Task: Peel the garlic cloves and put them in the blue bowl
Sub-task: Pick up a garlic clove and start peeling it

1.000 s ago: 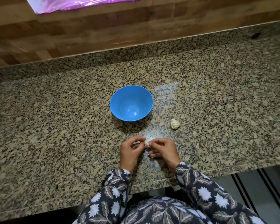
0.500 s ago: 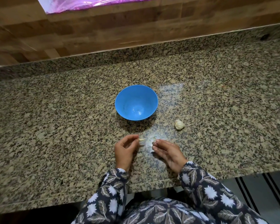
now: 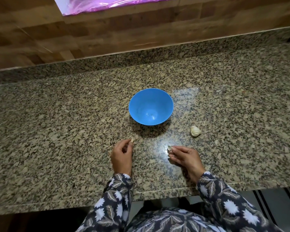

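Left hand (image 3: 122, 156) pinches a tiny pale garlic bit (image 3: 132, 140); right hand (image 3: 185, 156) pinches a small whitish clove (image 3: 170, 148).

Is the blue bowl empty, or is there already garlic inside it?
Empty. The blue bowl stands upright, and its inside shows only bare blue with small glints of light, nothing lying in it.

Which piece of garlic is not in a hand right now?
The white garlic piece lying alone on the countertop, right of the blue bowl. The left hand pinches one small bit, the right hand another bit.
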Action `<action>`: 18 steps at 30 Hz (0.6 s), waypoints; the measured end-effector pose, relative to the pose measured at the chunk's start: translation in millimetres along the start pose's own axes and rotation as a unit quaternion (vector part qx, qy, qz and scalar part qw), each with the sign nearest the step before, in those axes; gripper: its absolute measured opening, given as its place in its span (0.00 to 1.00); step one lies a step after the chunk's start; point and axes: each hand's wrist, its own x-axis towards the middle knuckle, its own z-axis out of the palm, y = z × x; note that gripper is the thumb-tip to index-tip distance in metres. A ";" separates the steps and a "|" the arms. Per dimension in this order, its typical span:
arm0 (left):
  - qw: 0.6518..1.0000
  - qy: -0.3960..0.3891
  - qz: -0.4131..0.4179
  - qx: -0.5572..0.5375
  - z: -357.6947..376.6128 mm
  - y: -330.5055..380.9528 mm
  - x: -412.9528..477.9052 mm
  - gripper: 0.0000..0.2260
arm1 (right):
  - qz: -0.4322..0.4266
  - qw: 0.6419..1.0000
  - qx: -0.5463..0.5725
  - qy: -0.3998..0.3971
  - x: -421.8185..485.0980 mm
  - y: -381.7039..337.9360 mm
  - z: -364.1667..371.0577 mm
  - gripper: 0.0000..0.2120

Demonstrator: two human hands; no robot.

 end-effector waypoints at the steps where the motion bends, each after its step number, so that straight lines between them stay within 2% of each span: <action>1: 0.999 0.001 0.037 0.016 0.8 1.7 -5.5 0.10 | -0.003 1.000 -0.002 -0.001 0.3 0.5 -0.9 0.07; 4: 0.989 -0.064 0.128 0.029 9.3 6.4 -25.8 0.12 | -0.014 1.000 -0.013 0.003 2.3 0.6 -5.4 0.07; 7: 0.976 -0.144 0.158 0.047 24.2 8.8 -43.3 0.12 | -0.029 0.999 0.003 0.024 3.3 -4.1 -13.7 0.06; 11: 0.942 -0.223 0.199 0.150 48.8 3.1 -54.4 0.23 | -0.051 0.995 0.036 0.075 3.3 -12.7 -33.9 0.06; 14: 0.908 -0.245 0.225 0.255 58.4 -2.5 -56.2 0.27 | -0.053 0.993 0.049 0.093 1.3 -13.4 -45.4 0.07; 18: 0.896 -0.246 0.244 0.277 62.2 -4.7 -56.9 0.29 | -0.056 0.993 0.038 0.093 -3.3 -11.4 -52.6 0.08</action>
